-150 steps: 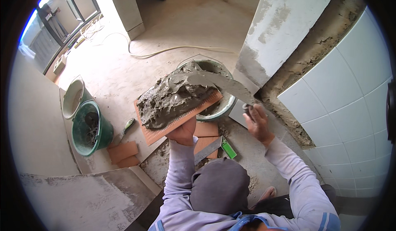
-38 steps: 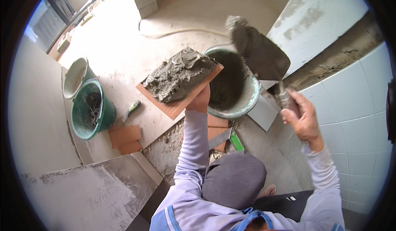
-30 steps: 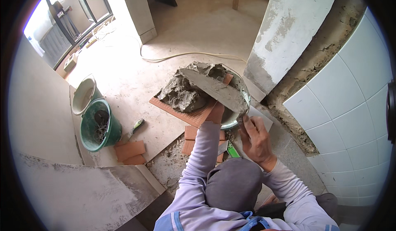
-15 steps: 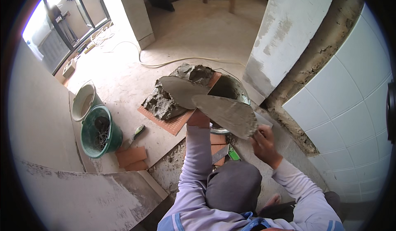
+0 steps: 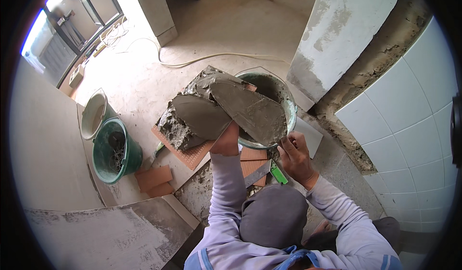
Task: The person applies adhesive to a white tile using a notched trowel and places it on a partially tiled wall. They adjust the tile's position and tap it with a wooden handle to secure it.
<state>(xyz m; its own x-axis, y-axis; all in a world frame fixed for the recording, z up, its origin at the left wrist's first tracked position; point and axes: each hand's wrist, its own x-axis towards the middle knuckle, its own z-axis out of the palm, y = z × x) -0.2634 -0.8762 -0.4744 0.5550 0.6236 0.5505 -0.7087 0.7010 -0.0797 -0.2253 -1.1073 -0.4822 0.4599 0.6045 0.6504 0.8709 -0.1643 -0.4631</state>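
Observation:
My left hand (image 5: 226, 142) grips the near edge of a terracotta tile (image 5: 197, 158), its fingers mostly hidden under it. Grey mortar (image 5: 199, 113) is heaped over most of the tile's ribbed back, partly smoothed, rough at the left edge. Closed around the handle of a trowel (image 5: 255, 113) is my right hand (image 5: 297, 158). The broad trowel blade, coated in mortar, lies against the right side of the heap. Beneath the tile and trowel stands a mortar-smeared bucket (image 5: 291, 113), partly covered by them.
A green bucket (image 5: 132, 159) and a pale bucket (image 5: 91, 108) stand at the left. Loose terracotta pieces (image 5: 154, 177) lie nearby. A square with a green handle (image 5: 278, 172) rests near my knees. A cable (image 5: 192, 60) crosses the floor; a white tiled wall (image 5: 409, 125) rises at the right.
The trowel has moved up and left onto the mortar, with my right hand following. The mortar on the tile is flatter and more spread. The view has shifted slightly.

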